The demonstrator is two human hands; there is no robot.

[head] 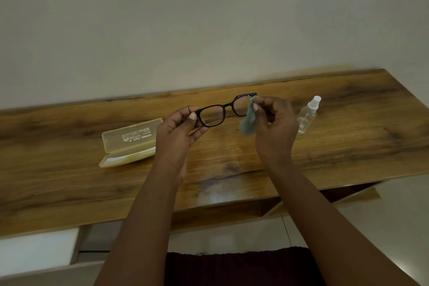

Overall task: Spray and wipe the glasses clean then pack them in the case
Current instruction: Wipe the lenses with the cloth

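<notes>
Black-framed glasses (222,111) are held above the wooden table (348,137). My left hand (178,134) pinches the left end of the frame between thumb and fingers. My right hand (274,123) pinches a small grey-blue cloth (248,123) against the right lens. The translucent yellow case (130,143) lies open on the table to the left, its lid standing up with printed text. A clear spray bottle (307,116) with a white cap stands just right of my right hand.
The table runs along a plain wall; its front edge crosses below my forearms. Pale floor and a white panel (34,251) show under the table. A dark garment (239,267) is at the bottom centre.
</notes>
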